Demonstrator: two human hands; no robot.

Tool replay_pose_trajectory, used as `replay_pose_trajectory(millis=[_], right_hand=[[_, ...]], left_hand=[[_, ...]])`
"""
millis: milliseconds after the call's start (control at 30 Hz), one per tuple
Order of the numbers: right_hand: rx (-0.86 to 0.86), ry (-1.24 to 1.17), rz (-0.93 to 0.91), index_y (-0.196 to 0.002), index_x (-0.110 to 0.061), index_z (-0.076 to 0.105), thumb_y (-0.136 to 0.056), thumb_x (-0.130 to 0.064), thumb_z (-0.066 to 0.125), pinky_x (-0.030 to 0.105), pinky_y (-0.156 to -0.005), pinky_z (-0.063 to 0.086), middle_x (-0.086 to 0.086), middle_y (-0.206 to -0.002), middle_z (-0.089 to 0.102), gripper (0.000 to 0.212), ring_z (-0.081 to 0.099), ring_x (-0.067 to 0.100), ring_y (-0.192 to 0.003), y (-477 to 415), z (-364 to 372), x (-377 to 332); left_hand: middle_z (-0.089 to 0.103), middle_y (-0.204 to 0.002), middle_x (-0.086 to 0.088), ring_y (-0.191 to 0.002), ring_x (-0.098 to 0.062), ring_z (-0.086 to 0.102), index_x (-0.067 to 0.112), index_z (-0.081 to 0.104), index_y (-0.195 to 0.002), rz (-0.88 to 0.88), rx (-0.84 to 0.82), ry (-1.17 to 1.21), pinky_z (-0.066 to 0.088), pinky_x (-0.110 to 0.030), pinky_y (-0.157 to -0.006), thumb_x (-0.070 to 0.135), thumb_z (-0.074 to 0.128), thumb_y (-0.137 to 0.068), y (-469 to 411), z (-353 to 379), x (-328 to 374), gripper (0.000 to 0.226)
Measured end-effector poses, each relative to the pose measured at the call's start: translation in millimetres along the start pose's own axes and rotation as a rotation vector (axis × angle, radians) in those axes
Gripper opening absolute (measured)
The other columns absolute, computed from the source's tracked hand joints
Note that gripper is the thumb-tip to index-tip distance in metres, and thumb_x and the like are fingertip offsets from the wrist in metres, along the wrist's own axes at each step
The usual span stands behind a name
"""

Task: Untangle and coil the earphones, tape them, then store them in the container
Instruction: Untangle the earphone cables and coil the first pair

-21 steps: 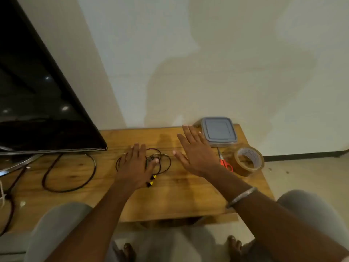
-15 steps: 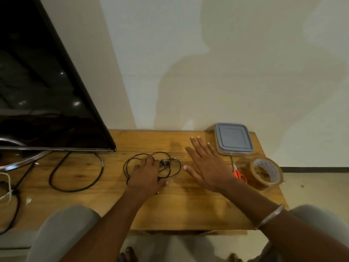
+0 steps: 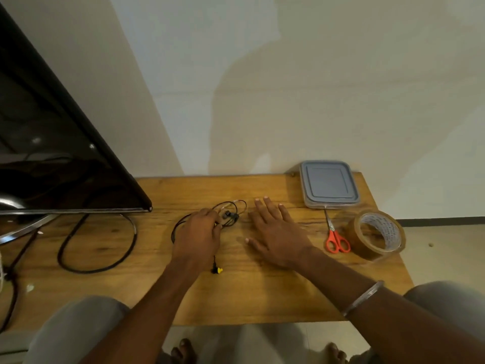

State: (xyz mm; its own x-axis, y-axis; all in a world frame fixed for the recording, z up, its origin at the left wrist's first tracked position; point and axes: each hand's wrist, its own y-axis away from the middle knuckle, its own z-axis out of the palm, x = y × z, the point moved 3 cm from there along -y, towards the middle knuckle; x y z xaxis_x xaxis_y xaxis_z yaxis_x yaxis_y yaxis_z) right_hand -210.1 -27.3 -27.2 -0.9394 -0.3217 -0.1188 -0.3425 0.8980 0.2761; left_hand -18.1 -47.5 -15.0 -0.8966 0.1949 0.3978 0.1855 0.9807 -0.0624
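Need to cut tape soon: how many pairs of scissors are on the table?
1: orange-handled scissors lie between the right hand and the tape roll, blades toward the container.

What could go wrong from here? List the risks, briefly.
1. The left hand grips the earphones while they lie in tangled loops; a hard pull could tighten the knots.
2. The yellow plug trails behind that hand and may snag as the wire lifts.
3. The container has its lid on; a coil held while opening it could spring loose.
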Motion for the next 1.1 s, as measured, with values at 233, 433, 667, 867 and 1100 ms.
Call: replay_pose_trajectory(millis=[233,433,667,867,1100], right_hand=[[0.072,-0.168,-0.004,-0.158,-0.02,0.021,-0.103,-0.04,0.044,0.045,-0.127,0.008,0.007,-0.167,0.015,0.062,0.004,0.025,-0.156,-9.5,0.6,0.2],[0.134,-0.221,-0.055,-0.152,-0.021,0.036,-0.098,-0.03,0.055,0.044,-0.125,0.017,0.007,-0.164,0.026,0.058,0.019,0.026,-0.153,-11.3,9.2,-3.7],[0.364,-0.929,-0.095,-0.134,-0.016,0.06,-0.091,-0.018,0.071,0.013,-0.091,0.049,-0.004,-0.125,0.068,0.045,0.062,0.003,-0.111,-16.6,-15.9,-21.1],[0.499,-0.941,-0.013,-0.097,-0.017,0.078,-0.092,-0.014,0.072,0.038,-0.068,0.061,-0.006,-0.083,0.076,0.009,0.071,0.01,-0.071,-13.5,-26.9,-9.7],[0.607,-0.705,-0.066,-0.103,-0.022,0.077,-0.093,-0.032,0.07,0.036,-0.064,0.059,-0.011,-0.091,0.075,0.015,0.068,0.003,-0.074,-1.4,-23.6,2.6]], left_hand=[[0.073,-0.081,-0.006,-0.073,-0.013,0.067,0.016,0.07,-0.092,-0.148,-0.015,0.796,0.054,-0.029,-0.063,0.011,0.061,-0.097,-9.2,-3.0,3.1,0.011],[0.065,-0.117,-0.019,-0.099,-0.031,0.067,0.005,0.059,-0.109,-0.348,-0.216,1.492,0.061,-0.035,-0.07,0.013,0.045,-0.104,-10.0,-17.2,12.6,0.017],[0.067,-0.103,-0.009,-0.078,-0.013,0.065,0.015,0.069,-0.101,-0.142,-0.169,1.048,0.056,-0.027,-0.062,0.015,0.058,-0.1,-13.8,-23.6,7.4,0.011],[0.063,-0.104,0.003,-0.095,-0.011,0.064,0.025,0.069,-0.096,0.01,-0.058,0.692,0.055,-0.039,-0.082,0.017,0.074,-0.089,-12.6,-21.8,-8.5,0.012],[0.066,-0.072,0.012,-0.065,-0.003,0.061,0.025,0.072,-0.088,-0.054,0.078,0.323,0.051,-0.03,-0.058,0.02,0.071,-0.089,-5.0,-25.6,-34.2,0.005]])
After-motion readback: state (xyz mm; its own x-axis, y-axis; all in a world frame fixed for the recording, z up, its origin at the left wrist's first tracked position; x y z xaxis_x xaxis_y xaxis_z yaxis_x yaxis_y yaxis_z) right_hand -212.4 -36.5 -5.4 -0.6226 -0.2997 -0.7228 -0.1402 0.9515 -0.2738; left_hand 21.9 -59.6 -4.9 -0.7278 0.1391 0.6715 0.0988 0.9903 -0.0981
